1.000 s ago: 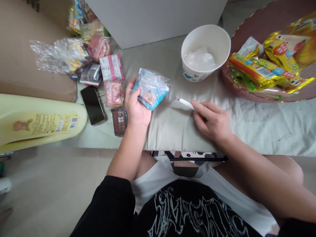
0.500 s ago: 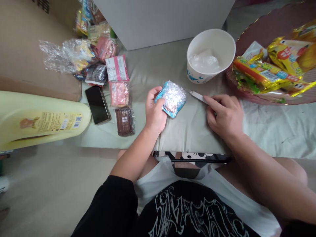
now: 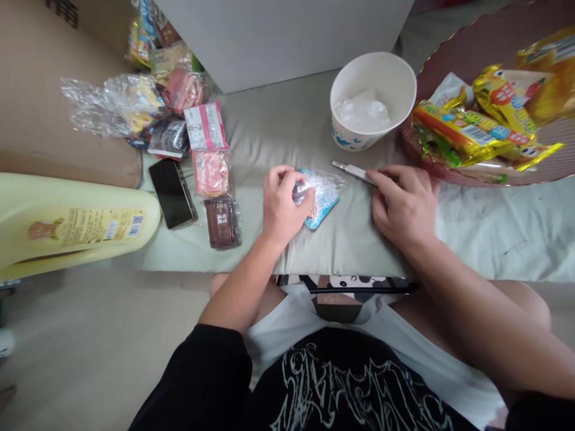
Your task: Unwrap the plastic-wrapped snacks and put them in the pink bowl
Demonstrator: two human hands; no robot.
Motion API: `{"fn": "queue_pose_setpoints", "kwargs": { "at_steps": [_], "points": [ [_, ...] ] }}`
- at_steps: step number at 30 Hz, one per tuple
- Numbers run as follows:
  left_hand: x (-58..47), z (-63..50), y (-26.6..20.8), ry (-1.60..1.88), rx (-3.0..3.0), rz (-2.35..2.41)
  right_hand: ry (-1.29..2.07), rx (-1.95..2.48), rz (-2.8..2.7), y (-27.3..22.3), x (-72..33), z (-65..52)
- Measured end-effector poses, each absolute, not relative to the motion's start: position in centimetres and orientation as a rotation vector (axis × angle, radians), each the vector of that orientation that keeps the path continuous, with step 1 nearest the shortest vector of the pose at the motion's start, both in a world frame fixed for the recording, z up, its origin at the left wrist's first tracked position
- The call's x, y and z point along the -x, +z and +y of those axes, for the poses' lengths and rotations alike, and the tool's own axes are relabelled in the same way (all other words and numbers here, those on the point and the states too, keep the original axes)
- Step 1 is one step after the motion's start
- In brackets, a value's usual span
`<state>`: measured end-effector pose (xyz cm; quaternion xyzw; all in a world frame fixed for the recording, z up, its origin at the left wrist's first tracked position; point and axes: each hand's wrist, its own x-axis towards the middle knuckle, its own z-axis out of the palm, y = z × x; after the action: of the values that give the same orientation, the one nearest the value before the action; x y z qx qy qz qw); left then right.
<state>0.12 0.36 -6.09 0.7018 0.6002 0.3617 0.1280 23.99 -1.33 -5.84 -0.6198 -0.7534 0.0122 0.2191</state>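
My left hand (image 3: 287, 206) bends around the blue packet (image 3: 324, 206) while my right hand (image 3: 404, 203) pinches a slim white tool (image 3: 354, 171).

The paper cup (image 3: 398, 90) beyond holds crumpled clear plastic (image 3: 363, 112); the pink bowl (image 3: 462, 54) at right holds yellow wrapped snacks (image 3: 476, 134); the packet sits between my hands on the cloth (image 3: 269, 129), its near blue edge slanting away rightward, though my fingers hide its left part and I can't tell whether they grip it; the tool's long axis runs slantwise, metal tip leftward and slightly away from me.
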Motion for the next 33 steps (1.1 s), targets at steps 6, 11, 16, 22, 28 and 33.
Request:
{"fn": "queue_pose_setpoints", "kwargs": {
  "at_steps": [6,11,16,22,28,33],
  "points": [
    [-0.7,-0.3,-5.1,1.217,-2.188,1.638,0.139,1.489,-2.070,-6.0,-23.8,-1.4],
    [-2.6,-3.0,-3.5,1.231,-2.218,1.283,0.368,1.172,-2.140,-5.9,-23.0,-2.1],
    [-2.8,-3.3,-3.5,1.214,-2.152,1.107,0.417,1.022,-2.128,-5.8,-22.7,-2.4],
    [-0.9,-0.3,-4.9,0.908,-2.185,1.476,0.324,1.117,-2.114,-5.7,-22.9,-2.0],
    [-0.2,0.2,-5.0,0.918,-2.049,1.487,0.328,1.215,-2.071,-5.6,-23.1,-1.9],
    [0.3,0.3,-4.7,0.959,-1.973,1.438,0.359,1.240,-2.027,-5.3,-23.4,-1.7]
  ]
}}
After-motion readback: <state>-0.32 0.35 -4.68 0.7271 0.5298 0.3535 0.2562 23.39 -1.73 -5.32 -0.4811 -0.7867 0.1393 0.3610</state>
